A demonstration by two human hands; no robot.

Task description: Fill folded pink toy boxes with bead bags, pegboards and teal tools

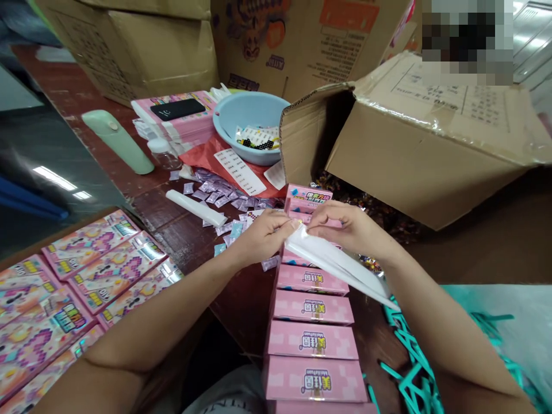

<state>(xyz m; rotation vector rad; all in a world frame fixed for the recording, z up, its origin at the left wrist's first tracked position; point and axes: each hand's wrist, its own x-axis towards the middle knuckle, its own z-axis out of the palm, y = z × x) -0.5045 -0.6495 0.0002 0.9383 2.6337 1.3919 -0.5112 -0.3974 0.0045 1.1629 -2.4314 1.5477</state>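
The folded white sheets (336,267) are above the row of pink boxes (313,336), long axis running from far left to near right; the left hand (271,233) grips the far-left end, and the right hand (345,225) pinches beside it. Beyond, the blue basin (244,112) contains white packets and black beads (261,139); to the right, multicoloured small items (399,221) lie at the cardboard carton (422,161).

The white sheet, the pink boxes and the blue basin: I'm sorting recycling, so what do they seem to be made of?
White sheet: probably paper, perhaps thin plastic; matt-looking, with straight edges.
Pink boxes: likely printed card, smooth, with flat faces and sharp corners.
Blue basin: apparently plastic, smooth, evenly coloured, with a rounded rim.
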